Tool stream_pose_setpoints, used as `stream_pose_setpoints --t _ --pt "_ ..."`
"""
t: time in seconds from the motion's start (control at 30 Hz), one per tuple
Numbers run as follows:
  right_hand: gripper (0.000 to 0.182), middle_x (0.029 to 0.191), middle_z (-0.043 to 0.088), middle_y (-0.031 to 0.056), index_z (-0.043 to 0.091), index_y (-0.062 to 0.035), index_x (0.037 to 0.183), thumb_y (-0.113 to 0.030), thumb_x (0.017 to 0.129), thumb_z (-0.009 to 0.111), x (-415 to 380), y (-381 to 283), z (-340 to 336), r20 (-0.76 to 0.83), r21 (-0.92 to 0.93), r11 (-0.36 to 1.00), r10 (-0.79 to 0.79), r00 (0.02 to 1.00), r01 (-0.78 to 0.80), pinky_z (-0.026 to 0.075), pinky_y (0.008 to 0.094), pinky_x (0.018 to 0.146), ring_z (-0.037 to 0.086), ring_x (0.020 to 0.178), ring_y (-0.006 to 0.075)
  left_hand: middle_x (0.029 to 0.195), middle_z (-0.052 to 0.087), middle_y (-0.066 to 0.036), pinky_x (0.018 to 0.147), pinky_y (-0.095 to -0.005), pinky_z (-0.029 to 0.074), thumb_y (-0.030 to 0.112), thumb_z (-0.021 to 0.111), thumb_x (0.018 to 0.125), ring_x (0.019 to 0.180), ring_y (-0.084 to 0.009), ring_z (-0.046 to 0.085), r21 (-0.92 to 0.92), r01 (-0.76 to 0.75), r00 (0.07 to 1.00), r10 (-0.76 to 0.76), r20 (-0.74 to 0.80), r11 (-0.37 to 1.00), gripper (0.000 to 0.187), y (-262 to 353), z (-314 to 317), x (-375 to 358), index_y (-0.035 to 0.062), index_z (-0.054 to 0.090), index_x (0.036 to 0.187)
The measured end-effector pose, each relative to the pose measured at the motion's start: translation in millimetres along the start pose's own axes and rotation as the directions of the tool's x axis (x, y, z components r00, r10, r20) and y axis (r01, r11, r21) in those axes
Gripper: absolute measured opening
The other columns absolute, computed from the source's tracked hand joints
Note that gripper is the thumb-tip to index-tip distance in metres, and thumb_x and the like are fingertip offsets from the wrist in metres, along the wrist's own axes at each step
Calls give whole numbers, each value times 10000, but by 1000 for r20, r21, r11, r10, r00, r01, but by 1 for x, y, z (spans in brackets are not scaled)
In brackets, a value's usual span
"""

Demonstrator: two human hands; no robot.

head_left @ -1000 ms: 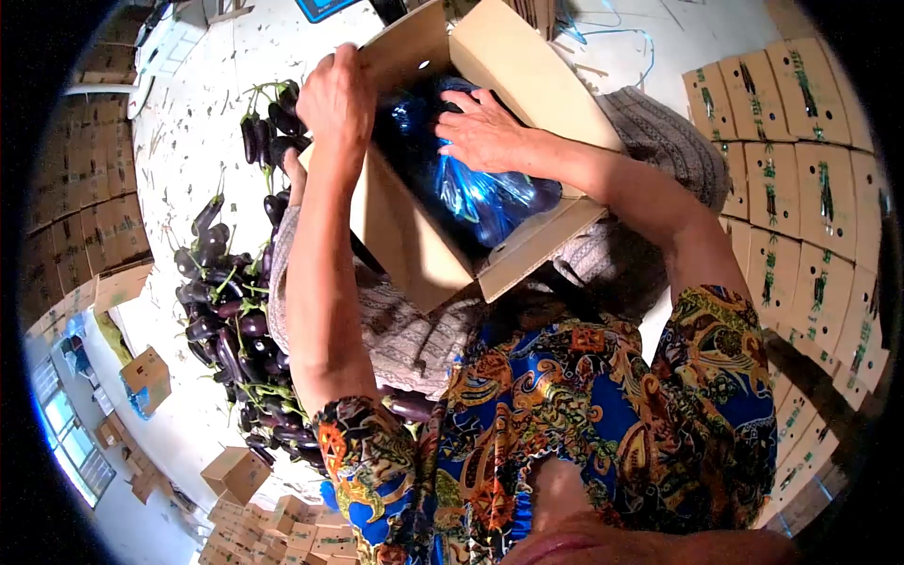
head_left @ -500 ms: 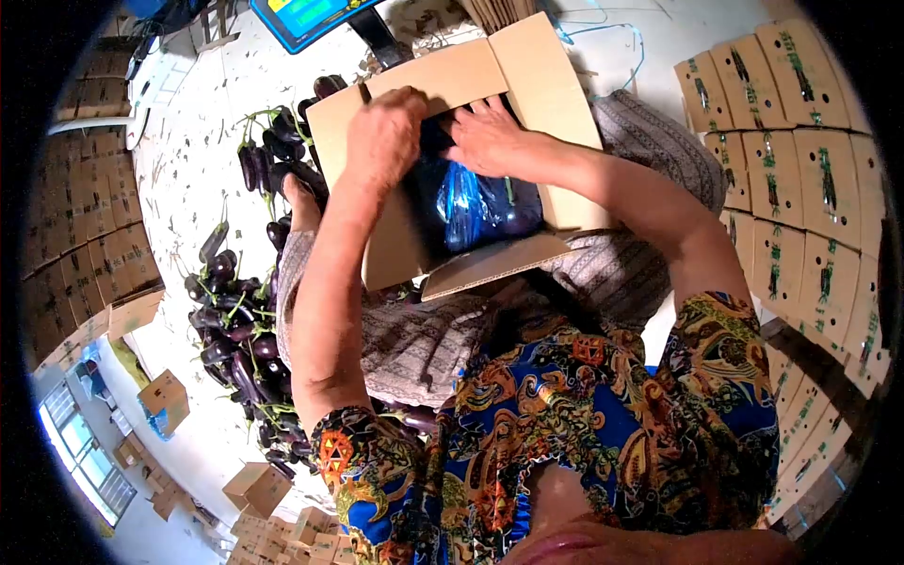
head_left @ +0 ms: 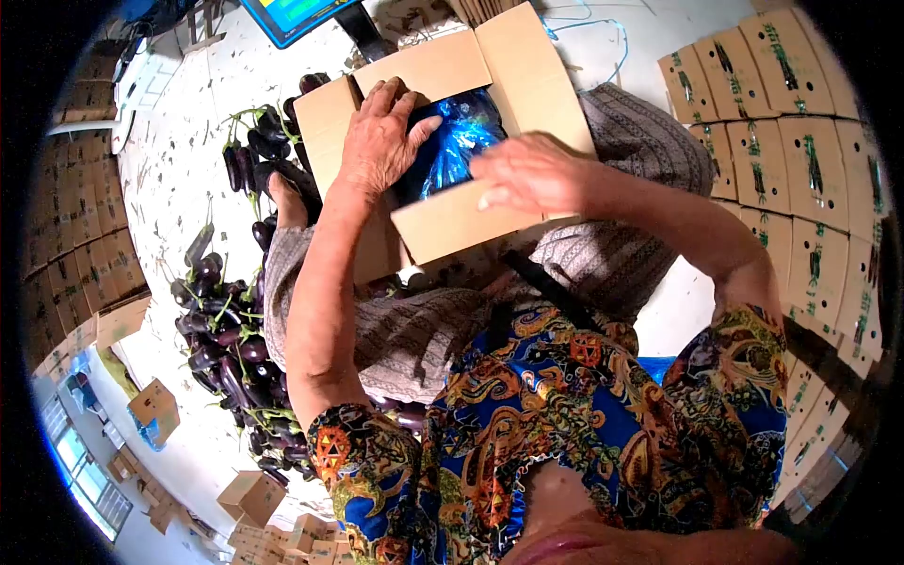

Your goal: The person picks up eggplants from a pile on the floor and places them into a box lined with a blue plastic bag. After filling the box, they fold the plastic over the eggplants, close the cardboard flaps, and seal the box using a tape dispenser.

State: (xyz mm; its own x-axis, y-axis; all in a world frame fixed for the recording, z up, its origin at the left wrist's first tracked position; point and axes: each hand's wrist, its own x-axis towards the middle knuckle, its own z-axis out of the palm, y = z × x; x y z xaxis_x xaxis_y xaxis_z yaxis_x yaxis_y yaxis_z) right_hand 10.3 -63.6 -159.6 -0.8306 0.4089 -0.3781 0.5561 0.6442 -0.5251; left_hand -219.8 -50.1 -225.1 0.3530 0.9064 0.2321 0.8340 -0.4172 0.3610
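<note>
An open cardboard box (head_left: 532,66) rests in front of me between my legs. Inside it lies a shiny blue plastic bag (head_left: 457,151), gathered in the middle. My left hand (head_left: 381,137) is open, fingers spread over the box's left and far flaps, thumb toward the bag. Over the near flap (head_left: 452,226) is my right hand (head_left: 532,174), its fingers smeared by motion and overlapping the bag's edge. The near flap leans inward over the opening. Many dark purple eggplants (head_left: 235,367) lie in a heap to the left of my leg.
A scale with a lit display (head_left: 297,19) stands beyond the box. Stacked printed cartons (head_left: 791,160) rise at the right, and more boxes (head_left: 85,217) are piled at the far left. A small open carton (head_left: 252,497) sits on the floor at lower left.
Both hands have come up out of the box. My left hand now spreads on the flaps; my right has moved to the near flap, which has swung inward.
</note>
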Motion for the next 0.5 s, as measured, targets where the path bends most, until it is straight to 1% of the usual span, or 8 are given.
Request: stream_pose_setpoints --t 0.03,0.1,0.2,0.3,0.33,0.37,0.43,0.5 --pt "396 872 481 88 558 -9 937 -385 844 645 7 16 17 -168 -128 991 -67 984 45 436 377 746 482 810 219 1273 520 -206 1002 -434 403 478 573 876 1215 -376 469 -58 28 999 -26 48 998 524 3 -4 0 49 589 1178" --pt "490 949 471 104 556 12 1046 -406 812 660 20 23 21 -168 -326 945 -57 984 -1 392 431 831 447 935 236 1431 364 -260 1077 -510 292 627 512 853 1374 -413 269 -51 96 987 -88 133 994 728 5 7 -5 56 516 1305" --pt "555 1086 512 127 546 14 1134 -398 789 687 17 11 15 -108 -313 944 75 991 -106 364 462 939 428 1092 290 1524 188 -237 1078 -553 267 651 475 861 1416 -411 151 154 179 959 -207 192 972 811 36 25 -14 68 374 1416" --pt "627 1273 485 177 522 11 1214 -379 762 717 2 10 15 -521 -427 892 -107 847 -150 316 473 1035 402 1217 345 1535 154 -230 1045 -558 301 634 475 865 1413 -419 157 211 191 962 -226 154 959 828 41 40 -21 76 303 1452" --pt "678 1382 418 213 498 8 1255 -333 726 750 -9 11 9 -671 -297 932 -50 740 -207 288 448 1086 372 1292 361 1532 158 -232 1043 -562 302 630 482 863 1409 -425 161 216 182 967 -215 137 959 829 39 40 -20 74 304 1451" --pt "737 1288 477 207 433 13 1282 -319 712 762 -10 26 2 -794 -334 906 -121 596 -260 355 463 994 431 1199 357 1530 162 -234 1041 -567 302 626 488 861 1405 -432 165 219 169 971 -201 132 961 829 38 40 -23 72 306 1450" --pt "733 1280 479 225 406 39 1304 -297 752 750 -14 91 19 -897 -70 926 104 430 -370 367 473 1011 479 1165 371 1522 173 -241 1035 -585 299 611 500 864 1403 -436 168 196 154 979 -176 101 968 823 35 43 -22 63 308 1447" --pt "686 1334 446 237 315 27 1376 -237 851 668 -15 80 27 -777 335 937 215 592 100 342 442 1057 436 1241 339 1520 176 -244 1033 -591 298 606 503 866 1403 -435 170 208 153 979 -177 103 966 819 37 43 -22 59 310 1445"
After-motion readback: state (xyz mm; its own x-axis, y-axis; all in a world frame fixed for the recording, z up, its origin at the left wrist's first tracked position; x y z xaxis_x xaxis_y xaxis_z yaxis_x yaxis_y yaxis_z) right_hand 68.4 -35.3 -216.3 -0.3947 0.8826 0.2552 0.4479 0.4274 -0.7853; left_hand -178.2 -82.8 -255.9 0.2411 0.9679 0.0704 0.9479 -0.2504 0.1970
